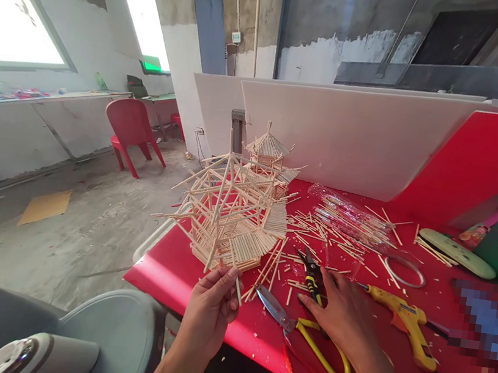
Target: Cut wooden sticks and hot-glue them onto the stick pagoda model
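My left hand [213,302] is closed in a pinch on a thin wooden stick [238,289], at the front of a model pavilion [227,208] built from such sticks. The model has a tiered frame, slatted roof panels and a pointed turret behind. My right hand [342,311] is over the table with thumb and fingers apart, around the handles of black-and-yellow cutting pliers [313,277]. The hand hides part of these handles. Big scissors [275,309] with one yellow and one red handle lie just left of and below that hand.
Loose sticks [317,230] and a clear plastic bag of sticks [356,217] cover the red table [249,347]. To the right lie a yellow glue gun [410,323], a tape ring [404,271] and a green case [457,253]. A grey stool [118,328] stands at the lower left.
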`<state>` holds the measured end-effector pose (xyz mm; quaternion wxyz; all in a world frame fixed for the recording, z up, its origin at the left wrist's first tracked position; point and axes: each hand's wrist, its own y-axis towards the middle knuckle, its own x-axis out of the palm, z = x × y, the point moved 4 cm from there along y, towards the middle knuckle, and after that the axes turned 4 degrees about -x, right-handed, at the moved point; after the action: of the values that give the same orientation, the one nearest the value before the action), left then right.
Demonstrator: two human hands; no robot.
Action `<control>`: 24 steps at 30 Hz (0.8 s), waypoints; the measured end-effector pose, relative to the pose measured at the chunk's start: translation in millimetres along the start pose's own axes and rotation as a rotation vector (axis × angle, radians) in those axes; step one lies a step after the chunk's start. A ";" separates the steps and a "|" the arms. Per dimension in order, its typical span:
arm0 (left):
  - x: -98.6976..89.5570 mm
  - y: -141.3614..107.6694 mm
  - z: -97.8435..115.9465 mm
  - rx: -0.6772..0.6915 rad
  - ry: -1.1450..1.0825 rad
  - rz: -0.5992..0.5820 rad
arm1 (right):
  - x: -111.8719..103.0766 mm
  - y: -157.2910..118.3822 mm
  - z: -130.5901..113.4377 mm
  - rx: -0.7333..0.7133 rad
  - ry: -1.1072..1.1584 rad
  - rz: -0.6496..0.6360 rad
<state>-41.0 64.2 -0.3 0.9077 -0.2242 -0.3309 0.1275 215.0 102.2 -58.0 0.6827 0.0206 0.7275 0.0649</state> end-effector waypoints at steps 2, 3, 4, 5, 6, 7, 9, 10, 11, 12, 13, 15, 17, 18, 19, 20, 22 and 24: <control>1.2 -0.6 0.6 -0.005 0.004 0.005 | 2.4 0.3 1.0 -0.009 -0.001 0.002; 1.7 -0.6 0.9 -0.003 0.007 0.005 | 3.4 0.8 1.7 -0.013 -0.001 0.002; 2.0 -0.5 1.1 0.001 0.012 0.004 | 3.9 1.3 2.4 -0.013 0.000 0.006; 2.2 -0.2 1.4 0.007 0.016 0.002 | 3.1 2.0 3.1 -0.011 0.002 0.020; 2.4 0.0 1.7 0.013 0.019 -0.001 | 0.5 2.4 3.1 -0.007 0.008 0.050; 2.5 0.3 2.0 0.016 0.022 -0.002 | -4.2 2.5 2.2 -0.005 0.027 0.096; 2.7 0.6 2.8 0.018 0.028 -0.003 | -20.2 -0.2 -4.5 -0.020 0.147 0.219; 2.9 0.7 3.4 0.016 0.032 -0.001 | -30.5 -3.1 -10.7 -0.037 0.259 0.272; 3.1 0.8 4.1 0.014 0.037 0.002 | -41.3 -6.7 -19.2 -0.070 0.400 0.300; 3.2 0.9 4.7 0.010 0.046 0.006 | -51.8 -10.9 -30.0 -0.106 0.557 0.294; 3.2 1.0 5.3 0.009 0.057 0.011 | -61.1 -15.1 -43.6 -0.157 0.705 0.236; 2.9 1.7 6.1 0.019 0.078 0.015 | -74.8 -23.4 -75.5 -0.255 0.902 0.031; 1.9 2.9 5.7 0.032 0.088 0.006 | -83.4 -29.2 -104.7 -0.317 1.007 -0.117; 1.1 3.7 5.1 0.037 0.082 0.001 | -85.2 -30.2 -116.7 -0.336 1.036 -0.159; 0.1 4.4 4.1 0.037 0.073 -0.002 | -85.4 -29.9 -126.2 -0.344 1.051 -0.180; -0.9 5.1 3.0 0.033 0.063 -0.003 | -84.3 -28.7 -133.5 -0.343 1.054 -0.185; -2.5 6.2 1.3 0.027 0.045 -0.004 | -79.2 -25.1 -142.4 -0.329 1.045 -0.186; -2.7 6.8 0.9 0.029 0.038 -0.007 | -73.3 -22.1 -146.1 -0.307 1.052 -0.201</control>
<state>-44.1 69.4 -4.5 0.9175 -0.2125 -0.3123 0.1247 75.7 61.9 20.6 0.2255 -0.1839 0.9508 0.1062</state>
